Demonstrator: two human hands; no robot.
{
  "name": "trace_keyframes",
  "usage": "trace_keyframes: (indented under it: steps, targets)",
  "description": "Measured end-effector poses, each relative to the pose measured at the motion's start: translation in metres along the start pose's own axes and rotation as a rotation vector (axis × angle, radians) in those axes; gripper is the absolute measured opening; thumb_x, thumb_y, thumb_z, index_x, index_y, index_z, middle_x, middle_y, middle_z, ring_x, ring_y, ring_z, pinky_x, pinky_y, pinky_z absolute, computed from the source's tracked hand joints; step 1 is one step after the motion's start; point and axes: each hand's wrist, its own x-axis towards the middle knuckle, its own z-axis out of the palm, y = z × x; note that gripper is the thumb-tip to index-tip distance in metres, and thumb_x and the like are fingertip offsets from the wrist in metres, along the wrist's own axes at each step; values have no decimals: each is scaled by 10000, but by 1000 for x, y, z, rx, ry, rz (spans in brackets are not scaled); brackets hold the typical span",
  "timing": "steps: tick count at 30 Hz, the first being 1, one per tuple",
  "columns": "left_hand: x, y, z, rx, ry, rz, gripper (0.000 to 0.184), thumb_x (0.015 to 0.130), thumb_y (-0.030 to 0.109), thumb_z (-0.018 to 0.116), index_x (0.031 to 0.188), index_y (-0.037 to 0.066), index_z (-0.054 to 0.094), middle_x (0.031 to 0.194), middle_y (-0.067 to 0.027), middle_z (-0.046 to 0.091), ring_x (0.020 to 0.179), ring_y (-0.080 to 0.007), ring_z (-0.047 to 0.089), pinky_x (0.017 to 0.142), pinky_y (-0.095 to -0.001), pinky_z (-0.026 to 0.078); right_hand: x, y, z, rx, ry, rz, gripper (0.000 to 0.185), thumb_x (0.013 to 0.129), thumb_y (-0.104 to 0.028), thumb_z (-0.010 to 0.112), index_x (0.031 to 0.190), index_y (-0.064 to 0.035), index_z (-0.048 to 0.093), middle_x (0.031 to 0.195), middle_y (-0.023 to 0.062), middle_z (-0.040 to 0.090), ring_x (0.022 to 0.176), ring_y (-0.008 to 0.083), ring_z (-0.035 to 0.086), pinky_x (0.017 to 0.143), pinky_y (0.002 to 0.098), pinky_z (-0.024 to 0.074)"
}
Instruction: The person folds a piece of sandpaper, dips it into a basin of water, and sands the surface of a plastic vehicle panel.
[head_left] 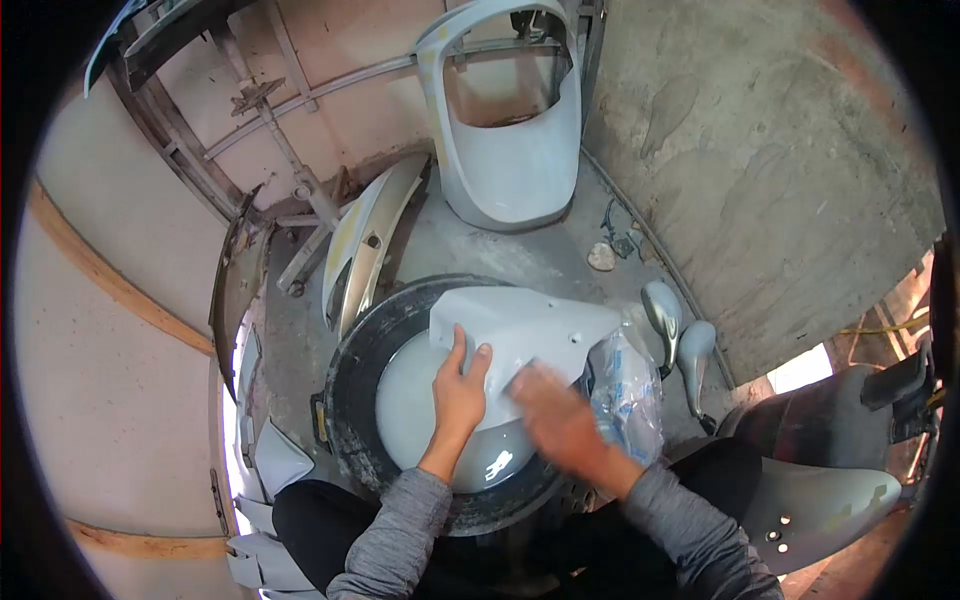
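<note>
A white plastic panel [530, 315], with small holes near its right end, is held tilted over a black tub [350, 430] of cloudy whitish water [405, 400]. My left hand [460, 400] grips the panel's lower left edge, thumb and a finger pointing up. Across the panel's lower face lies my right hand [560, 420], smeared by motion. A small dark piece [518, 380] shows at its fingertips, too blurred to name. Right of the panel, a crumpled clear plastic bag [625, 395] sits by the tub's rim.
Two mirror-like grey parts [662, 310] [695, 345] lie right of the tub. Behind it stand a large white shell [510, 170] and a curved trim piece [375, 240]. A dark cylinder [815, 415] and a grey fairing [820, 510] are at right. White pieces [282, 460] lie at left.
</note>
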Motion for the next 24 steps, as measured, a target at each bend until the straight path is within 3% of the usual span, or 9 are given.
trace_keyframes:
  steps: [1,3,6,9,14,17,21,23,24]
  targets:
    - [-2,0,-1,10,-8,-14,678,997,358,625,1541,16,408,1349,-335,604,1285,-376,600,1067,-375,442,-2,-14,1,23,-43,-165,411,875,-67,606,1278,-20,673,1388,191,624,1346,391,550,1164,492,401]
    - [-3,2,-3,28,-24,-30,674,999,350,624,1542,17,407,1348,-336,605,1281,-374,603,1067,-377,442,4,-18,-8,160,-162,-110,411,869,-50,600,1272,-19,675,1370,194,634,1351,395,545,1162,491,403]
    - [-10,0,-3,18,-50,-80,672,1001,344,626,1544,18,402,1342,-335,610,1274,-361,610,1060,-377,446,16,25,-7,28,43,131,416,859,-66,625,1270,-22,674,1346,160,653,1348,324,566,1162,467,409]
    - [-4,2,-6,17,-20,-19,676,1002,345,626,1547,19,396,1333,-329,619,1266,-342,616,1053,-366,450,3,-15,-7,112,-69,-136,395,884,-55,601,1270,-18,676,1373,188,634,1360,360,543,1160,475,406]
    - [-8,17,-11,36,-141,-102,664,1008,326,616,1551,18,389,1353,-320,612,1289,-330,602,1070,-350,435,22,52,-7,-17,-52,62,467,861,-95,654,1319,-3,642,1416,159,609,1369,317,543,1176,459,400]
    - [-1,-4,-11,77,-110,65,660,1013,322,608,1552,14,385,1365,-316,607,1298,-324,596,1071,-348,434,7,5,-11,110,-167,-207,428,908,-86,610,1320,25,631,1425,192,598,1374,358,529,1175,480,393]
    - [-3,-2,-7,54,-144,-23,648,1010,306,614,1545,11,399,1365,-313,609,1306,-320,591,1070,-348,437,33,57,-7,9,-53,79,458,884,-90,631,1335,-13,644,1425,159,612,1375,336,541,1189,476,378]
    - [-2,17,-11,24,-197,-111,643,1007,291,622,1544,14,401,1365,-315,607,1302,-317,594,1068,-351,440,27,53,-3,-201,-48,-63,450,891,-94,624,1334,-20,649,1425,158,612,1378,326,541,1190,476,376]
    - [0,2,-9,67,-146,6,645,1011,287,616,1557,32,385,1307,-259,649,1196,-248,610,1017,-326,456,21,23,-8,-8,-135,-88,433,912,-83,599,1336,-5,641,1430,178,602,1379,340,535,1191,485,370]
